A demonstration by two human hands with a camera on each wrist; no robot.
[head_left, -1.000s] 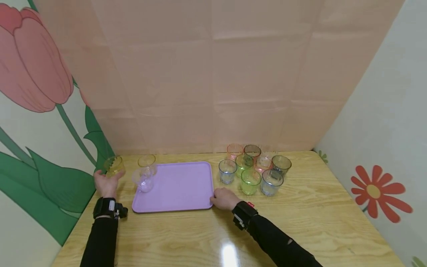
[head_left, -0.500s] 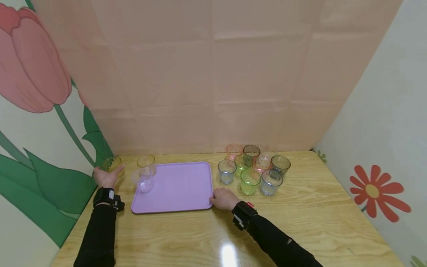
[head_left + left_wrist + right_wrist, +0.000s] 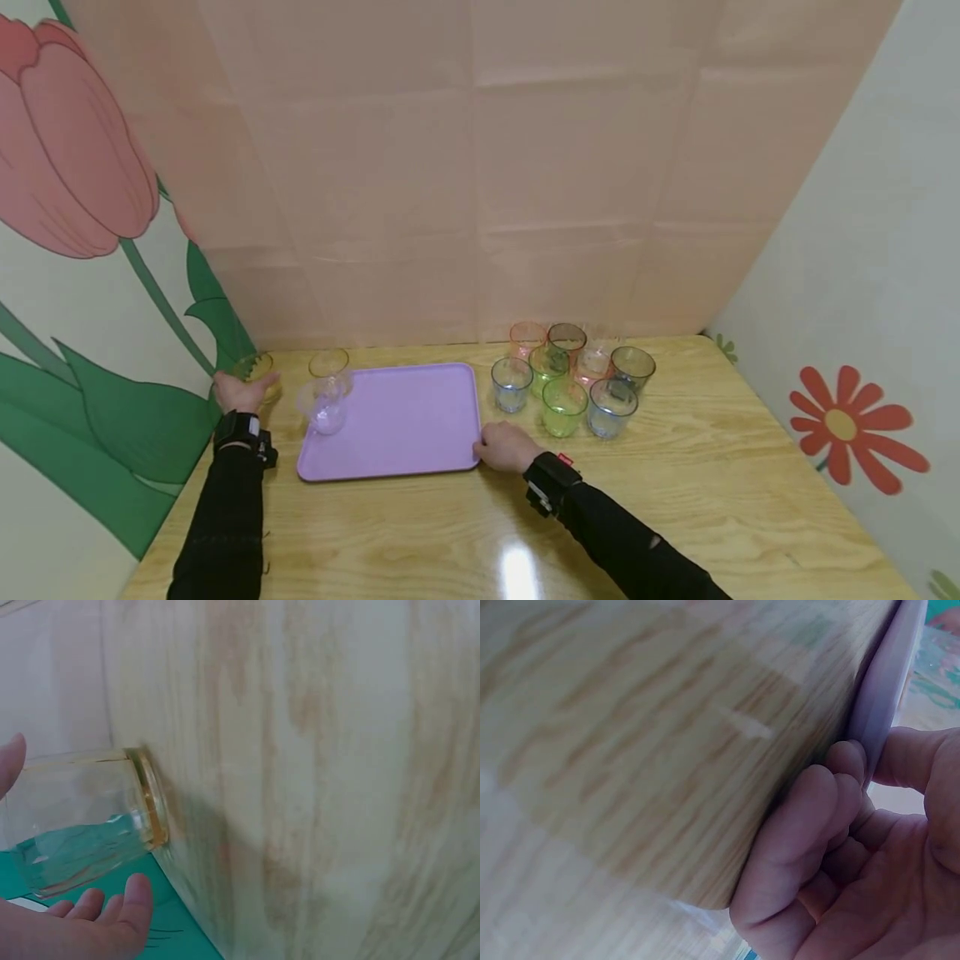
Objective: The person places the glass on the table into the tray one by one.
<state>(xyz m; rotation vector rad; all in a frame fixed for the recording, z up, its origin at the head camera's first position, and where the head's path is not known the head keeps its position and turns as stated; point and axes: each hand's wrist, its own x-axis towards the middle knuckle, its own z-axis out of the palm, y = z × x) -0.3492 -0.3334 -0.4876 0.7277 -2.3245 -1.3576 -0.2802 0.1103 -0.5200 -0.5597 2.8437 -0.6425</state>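
At the table's far left, my left hand is beside a clear yellowish drinking glass. The left wrist view shows the thumb on one side of the glass and relaxed fingers on the other, with gaps between them and it. That glass stands on the table, partly hidden by the hand in the head view. My right hand pinches the near right corner of a lilac tray, thumb over the rim and curled fingers at the outside. A pale clear glass is at the tray's left end, next to a yellow-rimmed glass behind it.
Right of the tray stands a close cluster of several coloured glasses, among them a green glass, a bluish glass and a dark grey glass. A papered wall rises behind the wooden table.
A second ago my left hand was round the yellowish glass; its fingers have since come away and the hand has shifted slightly forward. The right hand and tray have stayed put.
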